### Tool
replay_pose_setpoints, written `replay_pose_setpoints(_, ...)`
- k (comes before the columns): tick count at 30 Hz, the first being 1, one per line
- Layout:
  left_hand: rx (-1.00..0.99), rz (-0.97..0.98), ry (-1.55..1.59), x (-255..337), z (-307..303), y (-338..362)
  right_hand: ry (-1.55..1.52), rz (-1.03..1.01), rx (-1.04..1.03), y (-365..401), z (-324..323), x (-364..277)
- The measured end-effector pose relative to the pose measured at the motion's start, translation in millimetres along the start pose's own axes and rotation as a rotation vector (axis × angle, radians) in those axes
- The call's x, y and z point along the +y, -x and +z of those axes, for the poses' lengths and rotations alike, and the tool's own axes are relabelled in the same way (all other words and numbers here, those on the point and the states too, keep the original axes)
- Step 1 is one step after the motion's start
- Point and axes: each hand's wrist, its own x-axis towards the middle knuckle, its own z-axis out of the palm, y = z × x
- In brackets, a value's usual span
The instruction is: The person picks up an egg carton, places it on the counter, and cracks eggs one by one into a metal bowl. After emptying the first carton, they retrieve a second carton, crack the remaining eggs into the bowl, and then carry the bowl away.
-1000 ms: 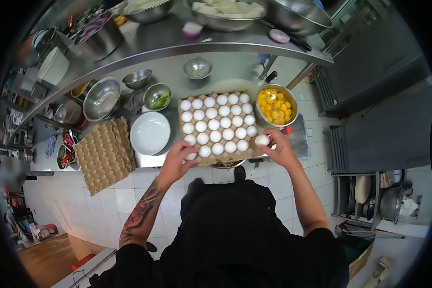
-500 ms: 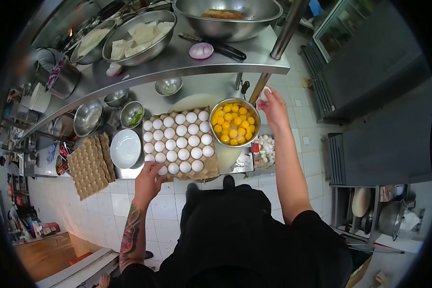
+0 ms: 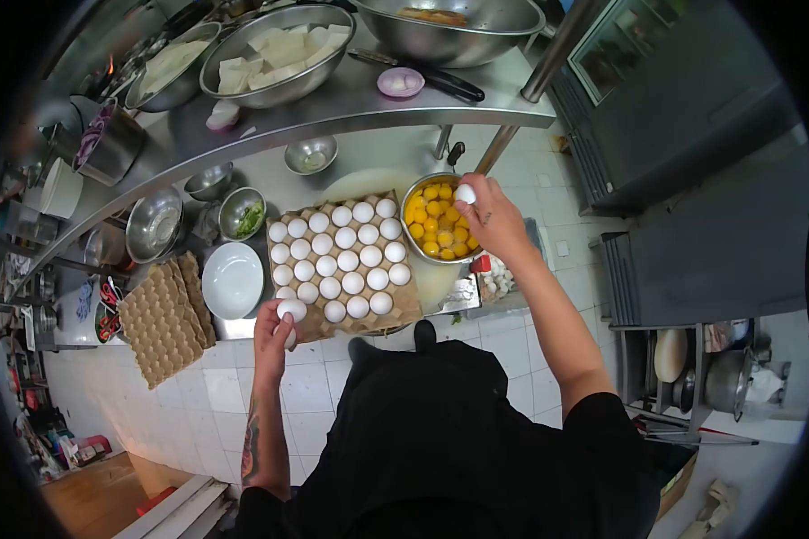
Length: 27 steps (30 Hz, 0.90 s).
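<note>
My left hand is closed around a white egg at the near left corner of the egg tray. A second white, rounded piece shows lower between its fingers. Rows of white eggs fill much of the cardboard tray. My right hand grips another white egg over the right side of a metal bowl. Many yolks lie inside that bowl, just right of the tray.
Eggshells sit in a container below the bowl. Left of the tray are a white bowl, empty cardboard trays and a small bowl of chopped greens. A raised steel shelf holds large bowls, a knife and a cut onion.
My left hand has lifted an egg from the tray's near corner, leaving empty cups there. My right hand has moved left and down, from beyond the bowl to over its rim.
</note>
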Motion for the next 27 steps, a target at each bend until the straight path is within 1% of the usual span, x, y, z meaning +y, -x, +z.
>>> replay_pose_setpoints(1,-0.004,-0.002,0.006,-1,5,1,0.161,0.006,-0.092,-2,-4,-10)
replay_pose_setpoints(2,0.005,0.056,-0.013,3,16,2,0.320,0.010,-0.187,-3,-7,-18)
replay_pose_setpoints(3,0.018,0.114,-0.032,5,19,1,0.324,0.008,-0.192,-3,-10,-25)
replay_pose_setpoints(4,-0.043,0.295,-0.296,-11,11,-8,0.307,-0.019,-0.156,-1,-13,-31)
replay_pose_setpoints(5,-0.035,0.290,-0.294,-4,11,-9,0.288,-0.048,-0.122,1,-15,-33)
replay_pose_setpoints(7,-0.098,0.716,-1.171,18,23,-9,0.050,-0.018,0.085,8,-14,-19)
replay_pose_setpoints(8,-0.092,0.705,-1.173,22,28,-8,-0.034,0.061,0.171,14,-21,-16)
replay_pose_setpoints(9,-0.163,0.637,-1.226,26,33,-8,-0.120,0.142,0.257,21,-30,-11)
replay_pose_setpoints(10,-0.236,0.571,-1.277,27,37,-8,-0.125,0.141,0.253,28,-36,7)
replay_pose_setpoints(11,-0.233,0.567,-1.279,26,41,-8,0.263,0.036,0.313,37,-39,31)
replay_pose_setpoints(12,-0.223,0.572,-1.361,25,44,-9,0.652,-0.069,0.370,41,-41,33)
replay_pose_setpoints(13,-0.215,0.581,-1.443,24,48,-11,0.651,-0.065,0.373,47,-40,32)
replay_pose_setpoints(15,-0.221,0.562,-1.471,26,54,-14,0.292,-0.074,0.276,57,-32,-10)
replay_pose_setpoints(17,-0.323,0.438,-1.541,23,56,-21,-0.119,0.099,-0.093,90,18,-43)
replay_pose_setpoints(18,-0.326,0.442,-1.545,28,56,-20,-0.145,-0.141,-0.193,94,35,-76)
replay_pose_setpoints(19,-0.313,0.400,-1.465,36,56,-19,-0.076,-0.318,-0.243,100,48,-99)
replay_pose_setpoints(20,-0.301,0.358,-1.385,41,55,-19,-0.028,-0.331,-0.288,106,68,-108)
replay_pose_setpoints(21,-0.305,0.363,-1.389,42,50,-19,0.021,-0.341,-0.335,112,86,-107)
replay_pose_setpoints(22,-0.251,0.460,-1.226,42,40,-18,0.021,-0.338,-0.330,113,95,-103)
replay_pose_setpoints(23,-0.197,0.551,-1.061,43,31,-17,-0.031,-0.259,-0.399,113,102,-98)
replay_pose_setpoints(24,-0.180,0.573,-0.940,45,25,-16,-0.083,-0.180,-0.465,110,102,-95)
replay_pose_setpoints(25,-0.187,0.581,-0.941,38,15,-15,-0.079,-0.177,-0.456,107,96,-91)
replay_pose_setpoints(27,-0.057,0.261,-0.391,16,-1,-9,-0.421,-0.058,-0.472,99,73,-83)
